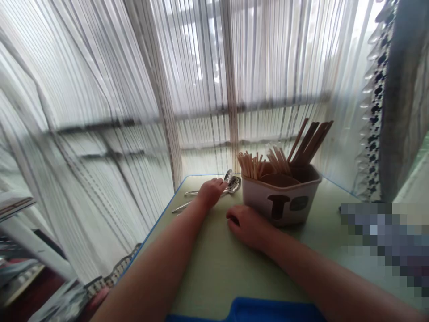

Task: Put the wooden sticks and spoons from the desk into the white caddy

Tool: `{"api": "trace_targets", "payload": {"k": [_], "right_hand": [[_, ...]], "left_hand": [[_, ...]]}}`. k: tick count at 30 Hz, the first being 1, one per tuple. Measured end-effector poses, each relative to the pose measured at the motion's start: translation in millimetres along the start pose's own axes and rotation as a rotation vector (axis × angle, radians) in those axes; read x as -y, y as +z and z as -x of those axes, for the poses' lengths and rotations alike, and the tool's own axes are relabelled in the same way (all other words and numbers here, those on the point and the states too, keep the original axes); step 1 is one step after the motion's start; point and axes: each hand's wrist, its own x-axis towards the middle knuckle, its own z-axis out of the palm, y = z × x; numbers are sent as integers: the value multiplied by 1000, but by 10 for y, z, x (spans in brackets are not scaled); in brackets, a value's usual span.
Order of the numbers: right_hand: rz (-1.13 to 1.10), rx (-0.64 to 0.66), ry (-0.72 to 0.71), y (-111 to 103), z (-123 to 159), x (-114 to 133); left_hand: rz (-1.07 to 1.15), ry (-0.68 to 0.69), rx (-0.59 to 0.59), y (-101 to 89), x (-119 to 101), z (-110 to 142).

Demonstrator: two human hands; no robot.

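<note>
My left hand [212,191] is at the far left part of the table, its fingers closed on a metal spoon [228,175] whose bowl tilts up past the fingertips. Beside it lies a perforated metal spoon [235,184], and thin metal handles [181,207] stick out to the left of my wrist. My right hand [250,227] rests on the table, loosely curled with nothing visible in it. It is close against the front left of a utensil caddy [251,197], which has a mushroom picture on its side. Wooden chopsticks [248,164], wrapped thin sticks [279,160] and darker, longer chopsticks [310,143] stand in the caddy.
The pale green table [211,264] has a blue edge. A blue tray-like object [268,309] lies at the near edge. A sheer curtain [204,89] hangs behind the table. A pixelated area covers something at the right, and a cluttered shelf [30,273] stands low on the left.
</note>
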Motion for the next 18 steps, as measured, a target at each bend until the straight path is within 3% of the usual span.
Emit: {"api": "trace_targets", "payload": {"k": [6,11,18], "right_hand": [[-85,-85,40,-30,9,-36],[-123,-128,39,-38,43,-9],[-232,-117,104,-77,3,-86]], "left_hand": [[-44,-53,-93,-134,122,86],[-40,-56,-89,-212,48,202],[-27,-57,-120,-496,-58,645]]}}
